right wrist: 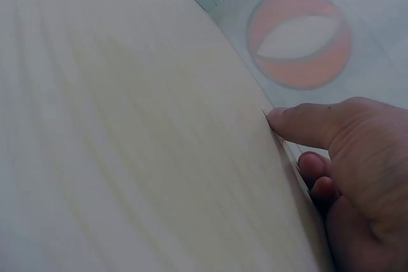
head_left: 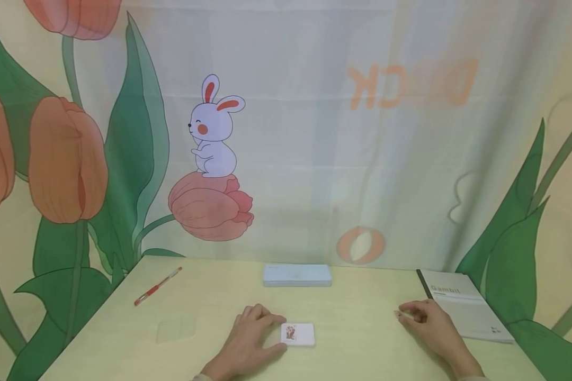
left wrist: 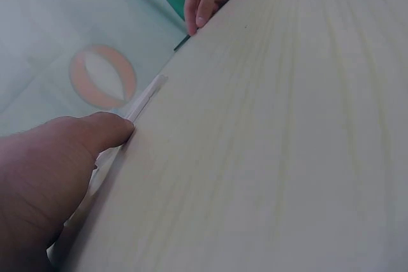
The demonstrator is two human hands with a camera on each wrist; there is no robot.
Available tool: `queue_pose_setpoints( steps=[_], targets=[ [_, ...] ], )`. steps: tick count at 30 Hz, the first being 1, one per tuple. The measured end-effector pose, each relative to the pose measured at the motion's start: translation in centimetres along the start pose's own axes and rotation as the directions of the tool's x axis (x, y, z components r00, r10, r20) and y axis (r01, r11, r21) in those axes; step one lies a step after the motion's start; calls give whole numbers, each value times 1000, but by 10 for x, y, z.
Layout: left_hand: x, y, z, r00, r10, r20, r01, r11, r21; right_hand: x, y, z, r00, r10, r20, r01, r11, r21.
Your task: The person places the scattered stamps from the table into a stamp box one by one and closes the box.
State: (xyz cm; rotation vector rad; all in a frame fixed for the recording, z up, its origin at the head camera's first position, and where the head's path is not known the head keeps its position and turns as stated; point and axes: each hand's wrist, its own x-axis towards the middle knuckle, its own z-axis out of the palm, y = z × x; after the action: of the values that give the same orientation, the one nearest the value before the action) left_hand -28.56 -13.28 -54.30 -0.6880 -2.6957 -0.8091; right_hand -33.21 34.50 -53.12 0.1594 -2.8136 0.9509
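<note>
A small white rectangular card or flat case [head_left: 303, 335] with a reddish picture on its left part lies on the table. My left hand [head_left: 250, 338] holds it at its left end, forefinger at the far corner and thumb at the near corner. The left thumb [left wrist: 113, 129] also shows against its pale edge in the left wrist view. My right hand [head_left: 431, 325] pinches a tiny, thin, pale piece [head_left: 397, 314] between thumb and forefinger, just left of the notebook. In the right wrist view only a pointed tip of that piece [right wrist: 266, 114] shows; its kind is unclear.
A pale blue pencil case [head_left: 297, 275] stands at the table's back. A red pen [head_left: 158, 286] lies at the left, with a clear sheet [head_left: 175, 329] nearer me. A notebook [head_left: 472, 312] with a dark spine lies at the right. A printed curtain [head_left: 291, 132] hangs behind.
</note>
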Motion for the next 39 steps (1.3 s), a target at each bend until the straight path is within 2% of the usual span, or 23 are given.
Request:
queue_pose_setpoints(
  steps=[13, 26, 34, 39],
  targets=[
    [1, 2, -2, 1000, -5, 6, 5, 1000, 3, -2, -1, 0, 1000, 14, 9, -14, 999, 40],
    [1, 1, 1, 1000, -25, 10, 25, 1000, -11, -3, -8, 4, 998, 8, -68, -2, 996, 85],
    [2, 2, 1, 1000, -28, 13, 28, 1000, -13, 1, -9, 3, 998, 15, -68, -4, 987, 159],
    [1, 2, -1, 1000, -26, 16, 26, 1000, -13, 0, -14, 2, 998, 2, -58, 14, 961, 277]
  ],
)
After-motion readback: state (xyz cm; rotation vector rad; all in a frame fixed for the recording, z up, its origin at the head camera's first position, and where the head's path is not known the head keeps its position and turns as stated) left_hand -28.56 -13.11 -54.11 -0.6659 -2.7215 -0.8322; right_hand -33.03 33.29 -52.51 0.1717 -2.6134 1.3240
